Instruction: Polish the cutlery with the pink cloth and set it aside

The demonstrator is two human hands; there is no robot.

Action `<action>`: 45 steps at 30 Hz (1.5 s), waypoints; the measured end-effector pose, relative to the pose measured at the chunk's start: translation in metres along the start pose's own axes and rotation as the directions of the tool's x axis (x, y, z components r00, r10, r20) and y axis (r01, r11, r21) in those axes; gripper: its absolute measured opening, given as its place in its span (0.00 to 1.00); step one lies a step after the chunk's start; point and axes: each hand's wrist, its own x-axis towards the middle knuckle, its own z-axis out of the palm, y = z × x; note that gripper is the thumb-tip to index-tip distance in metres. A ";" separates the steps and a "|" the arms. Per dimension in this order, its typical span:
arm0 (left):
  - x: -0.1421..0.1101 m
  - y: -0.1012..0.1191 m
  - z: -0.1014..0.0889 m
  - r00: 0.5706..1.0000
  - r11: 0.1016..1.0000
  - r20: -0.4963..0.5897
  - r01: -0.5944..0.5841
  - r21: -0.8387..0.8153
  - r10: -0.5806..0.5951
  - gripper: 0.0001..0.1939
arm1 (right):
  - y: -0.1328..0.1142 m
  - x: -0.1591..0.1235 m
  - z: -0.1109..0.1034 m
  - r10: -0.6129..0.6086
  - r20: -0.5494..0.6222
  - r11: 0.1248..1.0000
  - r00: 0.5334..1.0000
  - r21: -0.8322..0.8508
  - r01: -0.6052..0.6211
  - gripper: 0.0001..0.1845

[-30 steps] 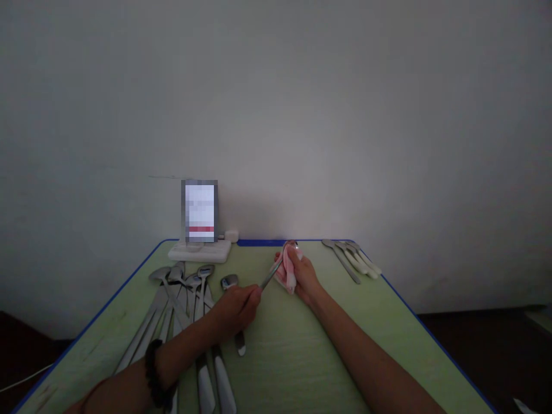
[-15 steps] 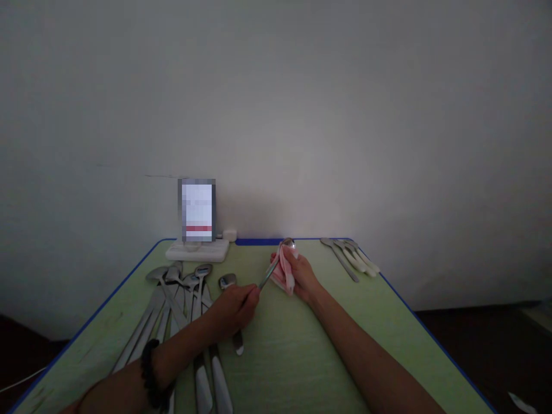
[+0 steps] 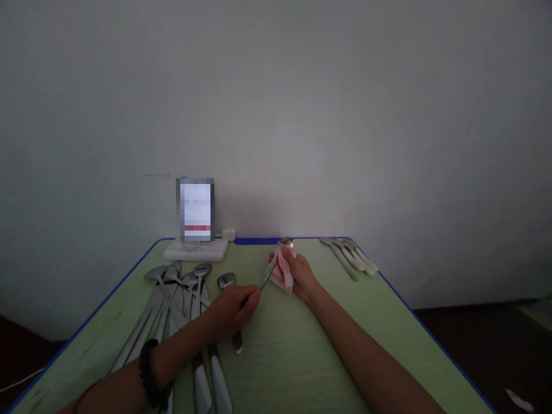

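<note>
My left hand (image 3: 237, 309) grips the handle end of a metal spoon (image 3: 268, 274), which slants up and away to the right. Around the upper part of that spoon, just below its bowl, my right hand (image 3: 301, 272) is closed on a pink and white cloth (image 3: 283, 275). The shiny bowl shows above the cloth. Under and beside my left forearm lies a pile of metal spoons and other cutlery (image 3: 172, 299), partly hidden by the arm. A single spoon (image 3: 226, 280) rests behind my left hand, its handle partly covered.
At the far right of the green table (image 3: 297, 356) several pieces of cutlery (image 3: 353, 256) lie side by side, some with pale handles. A lit phone (image 3: 197, 210) stands at the back left on a white power strip (image 3: 196, 250). A wall rises behind the table.
Both hands keep their holds on the spoon and cloth almost unmoved. The whole view has shifted very slightly.
</note>
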 end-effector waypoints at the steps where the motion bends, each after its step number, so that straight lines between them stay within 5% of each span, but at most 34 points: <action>1: 0.000 0.000 0.000 1.000 1.000 0.004 0.001 0.005 -0.001 0.18 | 0.000 0.000 0.000 0.000 0.004 1.000 1.000 -0.004 0.000 0.15; 28: 0.000 -0.003 0.002 0.999 1.000 0.033 -0.010 0.012 0.010 0.17 | 0.001 0.000 0.000 -0.039 0.034 0.998 0.999 -0.058 0.041 0.18; 39: 0.000 -0.006 0.004 0.997 1.000 0.076 0.004 0.024 -0.006 0.16 | -0.005 0.002 -0.005 -0.017 0.118 0.997 0.993 0.075 0.008 0.15; 45: 0.001 -0.005 0.005 0.997 0.999 0.081 0.017 0.040 -0.020 0.15 | -0.003 0.003 -0.005 -0.089 0.129 0.995 0.988 0.050 0.083 0.19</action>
